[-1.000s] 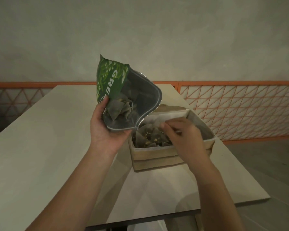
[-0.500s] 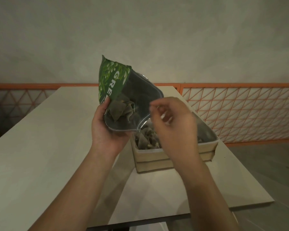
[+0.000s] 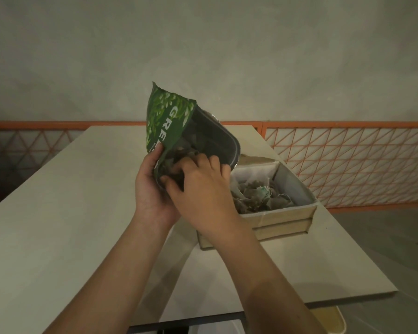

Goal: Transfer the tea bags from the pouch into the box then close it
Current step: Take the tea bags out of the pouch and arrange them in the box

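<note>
The left hand (image 3: 152, 189) is gripping the green tea pouch (image 3: 169, 121) near its open mouth, fingers clamped on the edge and thumb pressing the printed front, tilting it so the opening is facing the camera. The right hand (image 3: 200, 186) is reaching into that mouth, fingertips buried among the tea bags inside (image 3: 179, 153); can't tell whether they're pinching one or just digging around. Just right of the right hand's knuckles, the open cardboard box (image 3: 282, 215) is sitting on the pale table (image 3: 58, 213), a pile of tea bags in the box (image 3: 258, 194) already filling it, lid flap standing up behind.
</note>
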Available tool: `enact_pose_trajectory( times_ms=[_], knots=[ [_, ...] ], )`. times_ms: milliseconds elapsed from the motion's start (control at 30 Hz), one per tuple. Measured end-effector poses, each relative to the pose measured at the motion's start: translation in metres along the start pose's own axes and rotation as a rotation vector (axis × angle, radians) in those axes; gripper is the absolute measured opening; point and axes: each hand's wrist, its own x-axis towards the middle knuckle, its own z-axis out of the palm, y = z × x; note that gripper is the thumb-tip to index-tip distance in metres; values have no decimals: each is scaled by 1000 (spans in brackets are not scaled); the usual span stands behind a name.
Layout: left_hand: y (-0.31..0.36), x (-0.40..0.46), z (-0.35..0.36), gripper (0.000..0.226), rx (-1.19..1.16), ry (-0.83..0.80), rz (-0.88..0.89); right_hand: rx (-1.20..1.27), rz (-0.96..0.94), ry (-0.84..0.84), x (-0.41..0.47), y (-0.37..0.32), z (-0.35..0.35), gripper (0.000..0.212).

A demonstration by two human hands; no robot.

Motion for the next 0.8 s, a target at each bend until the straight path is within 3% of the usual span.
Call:
enact_pose_trajectory(
  times_ms=[167, 333, 633, 700, 800],
  knots=[
    [-3, 0, 2, 43, 8, 18, 6, 205, -39, 7, -1, 7, -6, 7],
    [-2, 0, 7, 51, 24, 21, -12, 596, 32, 143, -5, 23, -27, 28],
    [-2, 3, 7, 60, -58, -40, -42, 872, 216, 495, -9, 63, -66, 31],
    [-2, 4, 5, 61, -61, -47, -44, 865, 235, 554, -10, 74, -68, 29],
    [-2, 6, 2, 63, -56, -54, -41, 697, 281, 480, -7, 96, -63, 21]
  ],
)
